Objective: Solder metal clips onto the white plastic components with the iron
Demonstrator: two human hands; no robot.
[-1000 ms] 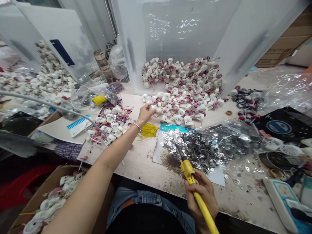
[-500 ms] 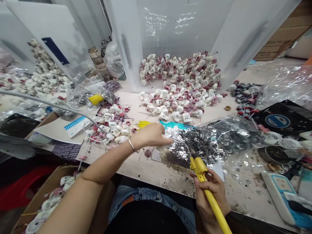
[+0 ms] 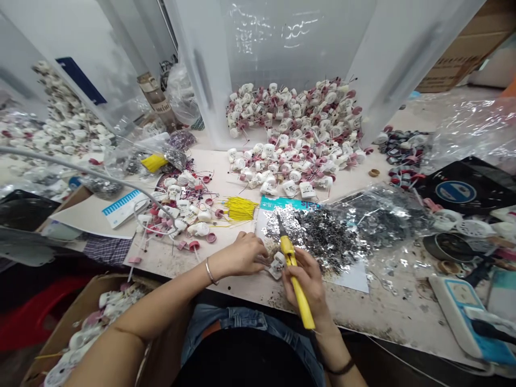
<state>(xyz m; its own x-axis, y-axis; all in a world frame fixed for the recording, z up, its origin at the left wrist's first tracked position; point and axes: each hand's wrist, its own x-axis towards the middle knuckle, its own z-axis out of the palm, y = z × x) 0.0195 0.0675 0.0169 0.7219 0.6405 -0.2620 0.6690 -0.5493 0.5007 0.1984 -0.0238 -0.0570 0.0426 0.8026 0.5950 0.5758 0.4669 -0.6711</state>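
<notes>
Pinching a small white part [image 3: 277, 265] in the left hand [image 3: 242, 254], fingers clenched on it, low over the desk [image 3: 226, 279]. Gripping a yellow iron [image 3: 296, 279] in the right hand [image 3: 308, 279], tip beside the metal bits [image 3: 322, 236].

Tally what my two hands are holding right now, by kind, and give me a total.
Yellow-handled soldering iron, in the right hand: 1
Small white part, held by the left hand: 1
Total: 2
</notes>
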